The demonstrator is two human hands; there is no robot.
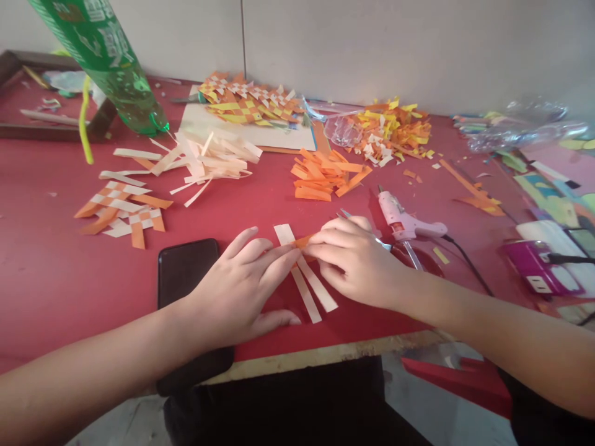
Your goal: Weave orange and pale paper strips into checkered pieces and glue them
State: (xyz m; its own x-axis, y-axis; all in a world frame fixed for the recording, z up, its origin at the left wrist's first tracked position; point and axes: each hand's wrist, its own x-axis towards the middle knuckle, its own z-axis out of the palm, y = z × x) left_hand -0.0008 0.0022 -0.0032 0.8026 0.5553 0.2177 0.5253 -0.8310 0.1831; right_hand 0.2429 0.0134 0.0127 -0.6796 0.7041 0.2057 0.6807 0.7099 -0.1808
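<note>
Two white paper strips (305, 292) lie side by side on the red table, with an orange paper strip (303, 241) crossing them. My left hand (246, 279) presses its fingertips on the left part of this crossing, fingers stretched and thumb apart on the table. From the right, my right hand (353, 260) has its fingers together on the orange strip; its thumb is partly tucked under. The fingertips hide much of the crossing. Woven orange-and-white paper pieces (125, 207) rest at the left. A black phone (186, 272) lies beside and partly under my left forearm.
Piles of white strips (209, 155) and orange strips (323, 176) lie ahead. A pink glue gun (404, 220) and its cord are at right, near a purple plug adapter (539, 266). A green bottle (111, 68) stands back left. Paper scraps (395, 127) are heaped by the wall.
</note>
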